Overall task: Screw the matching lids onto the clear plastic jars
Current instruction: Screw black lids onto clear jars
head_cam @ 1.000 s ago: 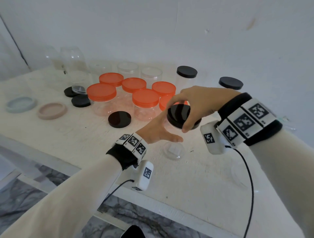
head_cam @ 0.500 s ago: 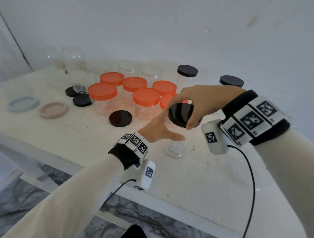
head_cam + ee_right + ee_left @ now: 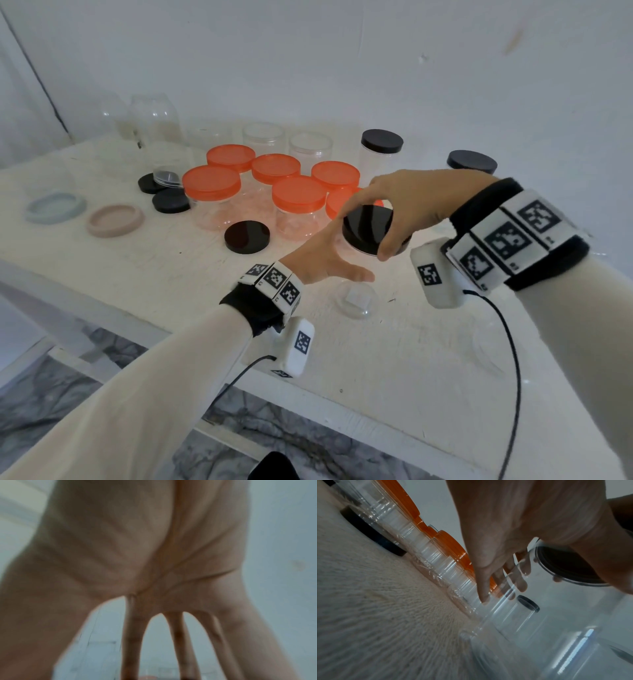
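Observation:
A clear plastic jar (image 3: pixel 356 301) stands on the white table (image 3: pixel 394 370) near the middle. My left hand (image 3: pixel 337 253) holds its side, thumb in front and fingers round the back. In the left wrist view those fingers (image 3: pixel 522 585) show through the jar's wall (image 3: pixel 573 615). A black lid (image 3: pixel 363 222) sits on the jar's mouth, slightly tilted. My right hand (image 3: pixel 366 231) grips it from above, thumb on the near rim and fingers on the far rim. The right wrist view shows only my blurred palm and fingers (image 3: pixel 178 635).
Several orange-lidded jars (image 3: pixel 298 198) stand just behind. A loose black lid (image 3: pixel 246 236) lies to the left, two more (image 3: pixel 170 200) further left, past them a pink ring (image 3: pixel 114 220) and a blue ring (image 3: pixel 54 207). Open clear jars (image 3: pixel 263 137) and a black-lidded jar (image 3: pixel 382 142) line the back.
My right wrist has swung slightly to the right with its fingers still on the black lid. The left hand and the jar have stayed in place.

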`<state>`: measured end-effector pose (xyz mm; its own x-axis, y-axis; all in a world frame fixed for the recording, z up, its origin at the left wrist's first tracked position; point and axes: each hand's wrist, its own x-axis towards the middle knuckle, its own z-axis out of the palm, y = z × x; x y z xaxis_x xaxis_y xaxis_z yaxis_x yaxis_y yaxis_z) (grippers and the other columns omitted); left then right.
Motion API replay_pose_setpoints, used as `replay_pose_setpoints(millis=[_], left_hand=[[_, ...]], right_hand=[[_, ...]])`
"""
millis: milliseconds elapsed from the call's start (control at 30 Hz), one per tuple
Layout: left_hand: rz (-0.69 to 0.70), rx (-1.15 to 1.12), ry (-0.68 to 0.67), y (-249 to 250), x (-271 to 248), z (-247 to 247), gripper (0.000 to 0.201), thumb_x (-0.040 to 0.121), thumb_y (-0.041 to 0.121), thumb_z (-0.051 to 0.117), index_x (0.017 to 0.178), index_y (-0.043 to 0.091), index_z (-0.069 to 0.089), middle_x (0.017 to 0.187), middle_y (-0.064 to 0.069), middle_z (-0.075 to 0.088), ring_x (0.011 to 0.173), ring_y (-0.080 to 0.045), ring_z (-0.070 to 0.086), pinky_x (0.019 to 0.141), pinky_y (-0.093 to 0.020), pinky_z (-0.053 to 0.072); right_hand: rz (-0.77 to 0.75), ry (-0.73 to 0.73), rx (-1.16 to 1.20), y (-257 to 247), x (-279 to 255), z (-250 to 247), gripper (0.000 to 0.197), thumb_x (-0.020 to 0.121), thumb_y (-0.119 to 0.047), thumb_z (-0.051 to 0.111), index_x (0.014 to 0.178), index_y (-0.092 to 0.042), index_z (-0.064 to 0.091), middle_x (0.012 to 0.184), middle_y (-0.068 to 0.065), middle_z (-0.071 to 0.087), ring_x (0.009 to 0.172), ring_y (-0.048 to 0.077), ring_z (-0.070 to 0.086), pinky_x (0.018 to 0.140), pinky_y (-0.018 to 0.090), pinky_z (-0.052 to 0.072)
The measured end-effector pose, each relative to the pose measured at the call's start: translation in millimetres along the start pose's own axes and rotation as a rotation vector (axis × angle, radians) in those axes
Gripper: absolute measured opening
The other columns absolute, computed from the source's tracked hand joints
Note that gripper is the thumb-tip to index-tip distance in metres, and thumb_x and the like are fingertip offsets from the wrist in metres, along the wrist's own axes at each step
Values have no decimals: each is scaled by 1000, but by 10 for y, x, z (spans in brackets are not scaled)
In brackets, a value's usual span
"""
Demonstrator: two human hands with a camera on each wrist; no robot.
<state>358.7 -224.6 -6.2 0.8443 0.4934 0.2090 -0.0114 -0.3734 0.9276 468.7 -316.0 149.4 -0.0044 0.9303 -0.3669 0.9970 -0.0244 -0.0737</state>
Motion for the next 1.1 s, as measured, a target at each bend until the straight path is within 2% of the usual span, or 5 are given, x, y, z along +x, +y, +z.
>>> replay_pose_setpoints(millis=[167,367,500,900,1100], left_hand=[[-13,-16,23,-13,-12,33,105,53,41,85,141,26,30,137,9,47,130,-9,40,110,-44,33],[-15,8,0,31,-26,1,99,54,40,81,140,24,33,137,9,46,129,-4,39,109,-32,32],[-1,-17,27,18,-38,40,100,55,38,83,140,24,33,138,8,46,131,-6,38,112,-41,30],[-20,-2,28,43,-59,38,101,54,46,83,140,26,34,138,10,47,130,-6,39,111,-44,31],[-20,21,-104,121,-73,-37,88,63,36,79,136,34,30,135,20,43,126,6,39,102,-15,34]], right_hand=[[94,192,-53,-56,57,129,58,71,-62,65,118,-32,52,80,-13,47,59,5,51,56,24,42],[-47,-28,-26,11,10,28,75,74,-36,75,137,-43,35,104,-22,38,108,10,43,82,24,40],[-28,109,24,46,51,55,68,61,-42,81,121,-45,51,100,-15,49,94,14,54,68,22,46],[61,146,34,6,46,88,73,59,-51,80,125,-42,51,103,-12,49,98,19,59,82,35,54],[92,149,103,48,3,185,76,72,-35,77,138,-37,38,99,-12,37,97,16,45,74,25,44]])
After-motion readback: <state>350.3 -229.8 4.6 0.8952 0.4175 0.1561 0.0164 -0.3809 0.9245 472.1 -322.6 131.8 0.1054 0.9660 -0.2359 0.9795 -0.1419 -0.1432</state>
